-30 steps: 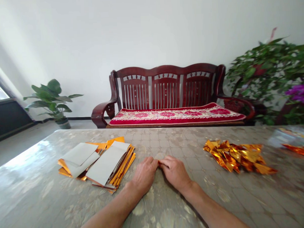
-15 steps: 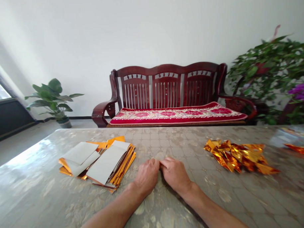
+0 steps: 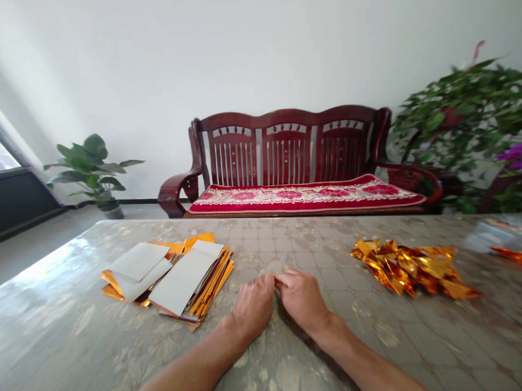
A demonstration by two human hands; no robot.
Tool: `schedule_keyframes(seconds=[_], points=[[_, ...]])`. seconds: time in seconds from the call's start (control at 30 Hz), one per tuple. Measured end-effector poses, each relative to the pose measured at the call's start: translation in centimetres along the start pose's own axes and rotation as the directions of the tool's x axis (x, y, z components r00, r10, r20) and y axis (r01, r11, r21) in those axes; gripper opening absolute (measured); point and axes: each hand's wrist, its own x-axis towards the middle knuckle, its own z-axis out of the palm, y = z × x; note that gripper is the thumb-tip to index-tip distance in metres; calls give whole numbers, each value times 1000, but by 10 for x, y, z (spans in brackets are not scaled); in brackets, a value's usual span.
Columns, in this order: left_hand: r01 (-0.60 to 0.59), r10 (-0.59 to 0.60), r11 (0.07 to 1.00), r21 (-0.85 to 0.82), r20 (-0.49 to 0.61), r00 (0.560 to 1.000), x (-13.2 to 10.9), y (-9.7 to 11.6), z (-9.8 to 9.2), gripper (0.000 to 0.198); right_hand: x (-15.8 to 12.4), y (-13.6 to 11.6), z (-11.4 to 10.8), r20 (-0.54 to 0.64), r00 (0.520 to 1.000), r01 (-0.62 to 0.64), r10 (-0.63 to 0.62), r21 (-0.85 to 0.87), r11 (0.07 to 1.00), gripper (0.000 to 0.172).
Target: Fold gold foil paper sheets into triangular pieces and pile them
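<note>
In the middle of the table, my left hand [image 3: 254,303] and my right hand [image 3: 302,299] meet knuckle to knuckle. Both are closed, with fingers curled in a pinch. Whatever they grip is hidden behind the fingers; only a tiny reddish-orange speck shows where they meet. Left of my left hand lies a stack of paper sheets [image 3: 187,277], pale grey on top with gold foil edges. A looser batch of the same sheets [image 3: 139,265] lies beside it. To the right of my right hand is a heap of folded gold foil pieces [image 3: 411,267], shiny and pointed.
The table [image 3: 275,360] has a patterned, glossy cover. At its right edge lies a clear plastic bag [image 3: 500,233] with orange foil by it. Beyond the table stands a dark red wooden bench [image 3: 287,154] with a red floral cushion. Potted plants [image 3: 91,167] flank it.
Both hands stay pinched together in the same place, with hardly any visible movement. The view has shifted very slightly; the paper stacks and the foil heap lie as before.
</note>
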Motion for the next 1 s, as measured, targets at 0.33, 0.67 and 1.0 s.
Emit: schedule_keyframes(seconds=[0.33, 0.67, 1.0], points=[[38, -39, 999, -23, -27, 999, -1, 2, 1, 25, 0, -4, 0, -81, 996, -17, 22, 63, 998, 29], [39, -63, 981, -190, -121, 991, 11, -19, -2, 24, 7, 22, 4, -8, 1000, 27, -27, 46, 999, 27], [39, -103, 939, -342, -169, 980, 19, -28, 8, 30, 4, 23, 1, -175, 978, 116, -109, 34, 993, 43]])
